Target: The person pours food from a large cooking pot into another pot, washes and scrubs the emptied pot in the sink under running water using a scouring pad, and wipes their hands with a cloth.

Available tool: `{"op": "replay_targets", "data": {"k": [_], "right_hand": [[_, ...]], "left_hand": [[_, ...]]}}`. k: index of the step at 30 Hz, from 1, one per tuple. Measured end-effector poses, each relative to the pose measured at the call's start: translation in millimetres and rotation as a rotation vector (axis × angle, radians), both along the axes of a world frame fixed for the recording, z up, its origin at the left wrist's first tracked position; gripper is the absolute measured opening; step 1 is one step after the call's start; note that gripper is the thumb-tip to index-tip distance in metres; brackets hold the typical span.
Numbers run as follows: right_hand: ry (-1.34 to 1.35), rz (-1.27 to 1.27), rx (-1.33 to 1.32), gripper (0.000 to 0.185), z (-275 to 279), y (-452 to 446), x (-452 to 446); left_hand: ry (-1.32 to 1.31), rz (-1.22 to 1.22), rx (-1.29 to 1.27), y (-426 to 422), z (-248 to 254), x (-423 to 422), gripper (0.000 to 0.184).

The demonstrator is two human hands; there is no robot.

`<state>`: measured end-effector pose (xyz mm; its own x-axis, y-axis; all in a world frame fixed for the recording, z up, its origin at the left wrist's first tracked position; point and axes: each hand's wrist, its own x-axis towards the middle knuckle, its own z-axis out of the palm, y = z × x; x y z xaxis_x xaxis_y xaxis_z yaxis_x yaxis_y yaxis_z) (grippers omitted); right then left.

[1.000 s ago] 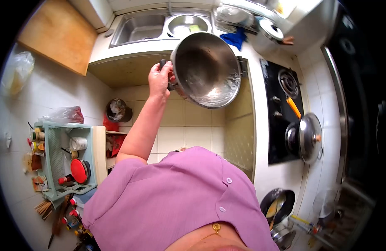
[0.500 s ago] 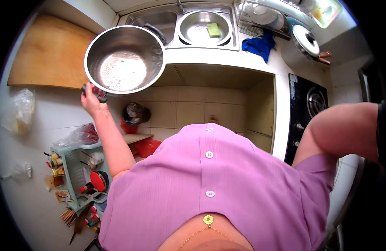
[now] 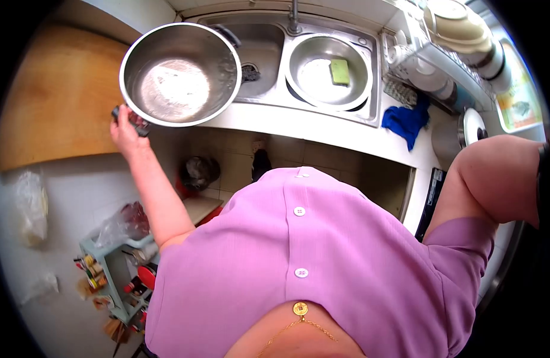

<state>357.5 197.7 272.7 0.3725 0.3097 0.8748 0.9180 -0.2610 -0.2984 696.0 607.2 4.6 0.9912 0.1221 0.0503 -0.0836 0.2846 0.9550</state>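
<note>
Steel pot [image 3: 179,83]: held up by near handle [image 3: 144,132] in left hand [image 3: 129,136]. Mouth toward camera, bright glare on bottom; overlaps wooden board [image 3: 60,95] and left sink bowl [image 3: 269,51] in view. Left fingers: curled round the handle, closed on it. Right hand: past right edge of view, cannot tell finger state.

Writing: labels on small bottles [image 3: 95,274], lower left, too small to read. Marks on gold pendant [image 3: 300,308] too fine to make out.

Containers: round steel basin [image 3: 314,98] in right sink bowl, yellow-green sponge [image 3: 340,71] inside. Dark stuff at drain of left bowl, can't tell what. Dish rack [image 3: 442,53] loaded with bowls [image 3: 457,33] and plates [image 3: 421,74]. Lidded pot [image 3: 447,136], dark knob, near blue cloth [image 3: 407,123]. Clear bag [image 3: 123,225] with dark red contents, on pale green shelf [image 3: 111,277]. Bin [image 3: 213,172] on floor, crumpled stuff inside.
</note>
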Motion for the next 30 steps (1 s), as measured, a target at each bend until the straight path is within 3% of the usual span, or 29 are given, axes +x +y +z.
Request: {"op": "replay_targets", "data": {"k": [4,7,9,10,12,16,21,24,25,28,30], "right_hand": [[0.007,-0.301,0.204,0.028,-9.4,-47.4,113.6],[0.317,-0.662,0.509,0.026,-69.0,-67.0,205.2],[0.705,-0.839,0.701,0.026,-145.0,-80.8,254.1],[0.842,-0.806,0.505,0.03,-183.1,-79.6,273.5],[1.262,-0.903,0.549,0.038,-263.7,-95.0,307.8],[1.383,-0.872,0.946,0.038,-358.3,-98.6,379.6],[1.583,-0.609,0.813,0.047,-417.7,-137.4,450.7],[1.613,-0.598,0.661,0.048,-411.2,-122.6,446.8],[1.554,-0.684,0.428,0.047,-415.1,-126.8,447.1],[1.502,-0.764,0.245,0.048,-424.8,-138.2,445.7],[1.326,-0.798,0.028,0.047,-439.0,-158.3,452.3]], "left_hand": [[0.11,-0.199,0.032,-44.9,-50.4,84.4,0.01],[0.183,-0.245,0.029,-53.5,-73.6,131.5,0.013],[0.244,-0.258,0.057,-70.8,-79.0,151.2,0.015],[0.277,-0.283,0.067,-74.3,-81.8,159.8,0.016],[0.313,-0.331,0.108,-74.3,-81.9,172.3,0.015],[0.358,-0.38,0.125,-72.1,-102.5,192.9,0.014],[0.418,-0.428,0.143,-75.8,-114.3,208.0,0.015],[0.453,-0.411,0.144,-74.7,-112.9,208.4,0.015],[0.442,-0.42,0.154,-74.4,-112.7,208.3,0.014],[0.429,-0.422,0.179,-74.7,-114.8,209.0,0.014],[0.404,-0.466,0.169,-74.1,-117.0,212.7,0.013]]}}
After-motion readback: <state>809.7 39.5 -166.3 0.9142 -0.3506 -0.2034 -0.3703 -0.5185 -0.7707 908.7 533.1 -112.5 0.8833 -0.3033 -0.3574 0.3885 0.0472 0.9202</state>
